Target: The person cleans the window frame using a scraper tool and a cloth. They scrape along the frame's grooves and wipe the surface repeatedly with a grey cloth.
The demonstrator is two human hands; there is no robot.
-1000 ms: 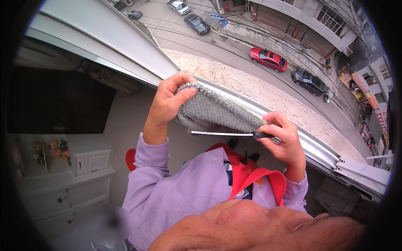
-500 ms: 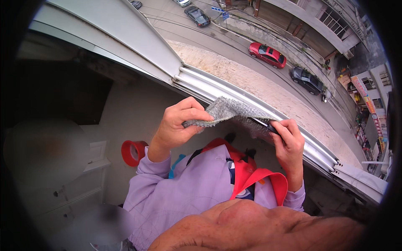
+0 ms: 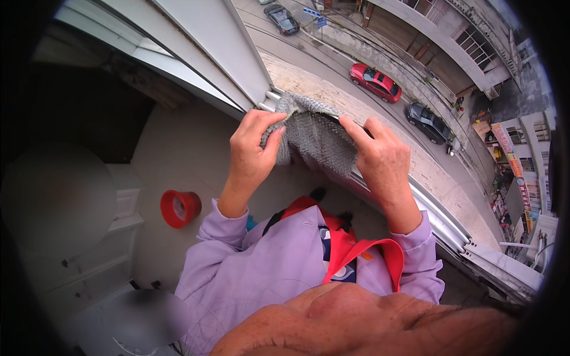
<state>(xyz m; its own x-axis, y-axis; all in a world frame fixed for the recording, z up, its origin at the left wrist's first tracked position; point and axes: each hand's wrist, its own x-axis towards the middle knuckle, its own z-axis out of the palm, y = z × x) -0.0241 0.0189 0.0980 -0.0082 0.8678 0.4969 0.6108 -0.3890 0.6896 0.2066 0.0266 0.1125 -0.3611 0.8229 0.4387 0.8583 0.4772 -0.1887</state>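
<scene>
Grey knitted cloth is held above the window sill rail, stretched between both hands. Left hand pinches its left edge; right hand grips its right edge. Red round container sits lower left; blue street sign at top.

The person wears a lilac long-sleeved top beneath a red-trimmed apron, both hands bare.

Grey cloth hides fingertips; lower-left room blurred.
</scene>
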